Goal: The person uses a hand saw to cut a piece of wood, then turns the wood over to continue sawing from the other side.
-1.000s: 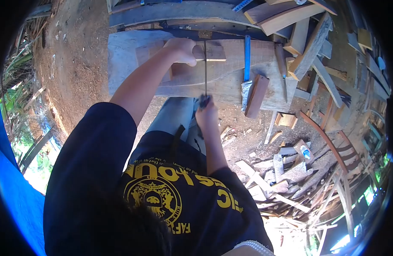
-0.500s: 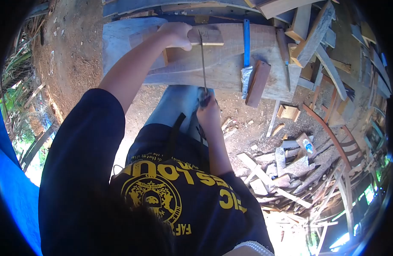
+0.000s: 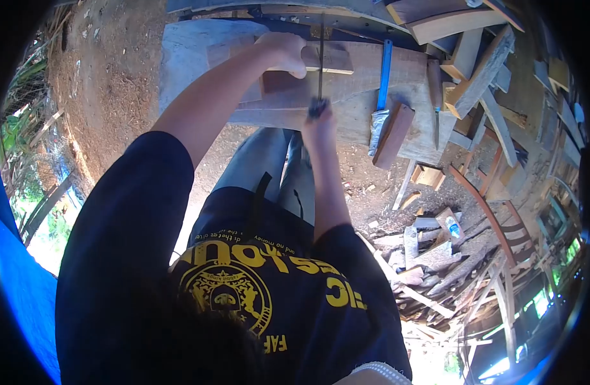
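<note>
My left hand (image 3: 283, 52) is closed around a short wooden block (image 3: 337, 59) and presses it onto the plank workbench (image 3: 269, 115). In my right hand (image 3: 319, 131) is the dark handle of a handsaw (image 3: 321, 58), its fingers wrapped around it and slightly blurred. The narrow blade points away from me and crosses the block just right of my left hand. Whether it has cut into the wood cannot be made out.
Right of the saw lie a long blue tool (image 3: 385, 74) with a wrapped grey handle, a brown wood block (image 3: 394, 136) and a chisel-like tool (image 3: 435, 96). Timber offcuts (image 3: 481, 74) crowd the far right. Scrap wood (image 3: 429, 256) and a wooden chair frame (image 3: 500, 221) lie on the ground.
My right hand has pushed the saw forward, away from my body, so its handle is now over the bench edge. My left hand still holds the block. The view has shifted slightly.
</note>
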`<action>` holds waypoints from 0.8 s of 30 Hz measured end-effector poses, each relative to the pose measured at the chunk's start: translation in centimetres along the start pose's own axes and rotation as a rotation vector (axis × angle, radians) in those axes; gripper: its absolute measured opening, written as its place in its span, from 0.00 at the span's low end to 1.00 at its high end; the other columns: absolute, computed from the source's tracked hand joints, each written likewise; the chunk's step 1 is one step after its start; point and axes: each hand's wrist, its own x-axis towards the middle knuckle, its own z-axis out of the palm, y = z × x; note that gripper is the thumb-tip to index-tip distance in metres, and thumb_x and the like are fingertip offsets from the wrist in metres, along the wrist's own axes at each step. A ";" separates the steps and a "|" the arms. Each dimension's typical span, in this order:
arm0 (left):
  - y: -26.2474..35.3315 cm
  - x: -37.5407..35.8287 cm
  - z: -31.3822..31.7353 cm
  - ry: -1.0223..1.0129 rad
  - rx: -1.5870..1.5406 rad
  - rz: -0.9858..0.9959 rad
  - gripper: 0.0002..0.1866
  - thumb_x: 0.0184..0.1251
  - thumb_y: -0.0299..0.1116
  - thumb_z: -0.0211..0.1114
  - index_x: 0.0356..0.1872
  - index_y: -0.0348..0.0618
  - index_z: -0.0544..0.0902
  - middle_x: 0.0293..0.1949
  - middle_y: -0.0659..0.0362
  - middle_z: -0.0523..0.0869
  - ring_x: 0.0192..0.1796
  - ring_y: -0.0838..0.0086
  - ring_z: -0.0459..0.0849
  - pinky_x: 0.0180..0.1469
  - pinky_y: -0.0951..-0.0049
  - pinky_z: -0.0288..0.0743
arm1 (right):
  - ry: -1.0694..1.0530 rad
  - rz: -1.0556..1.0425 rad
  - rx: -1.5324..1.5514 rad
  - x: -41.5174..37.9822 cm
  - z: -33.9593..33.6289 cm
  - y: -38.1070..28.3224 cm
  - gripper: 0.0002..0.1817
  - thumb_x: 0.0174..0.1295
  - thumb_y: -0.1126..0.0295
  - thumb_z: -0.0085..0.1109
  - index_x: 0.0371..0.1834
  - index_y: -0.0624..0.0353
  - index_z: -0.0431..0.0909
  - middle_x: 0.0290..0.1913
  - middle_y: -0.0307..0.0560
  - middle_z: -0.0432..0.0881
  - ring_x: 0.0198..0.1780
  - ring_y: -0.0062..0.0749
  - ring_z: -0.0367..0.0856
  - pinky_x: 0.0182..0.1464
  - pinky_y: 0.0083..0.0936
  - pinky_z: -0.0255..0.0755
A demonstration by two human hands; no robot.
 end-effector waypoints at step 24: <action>-1.1 -0.2 -1.0 -0.067 -0.060 0.039 0.29 0.38 0.39 0.69 0.48 0.38 0.83 0.43 0.47 0.87 0.47 0.58 0.87 0.51 0.63 0.79 | 0.095 0.005 -0.081 1.8 0.8 -2.2 0.15 0.57 0.75 0.56 0.49 0.60 0.72 0.38 0.64 0.84 0.46 0.60 0.82 0.44 0.48 0.77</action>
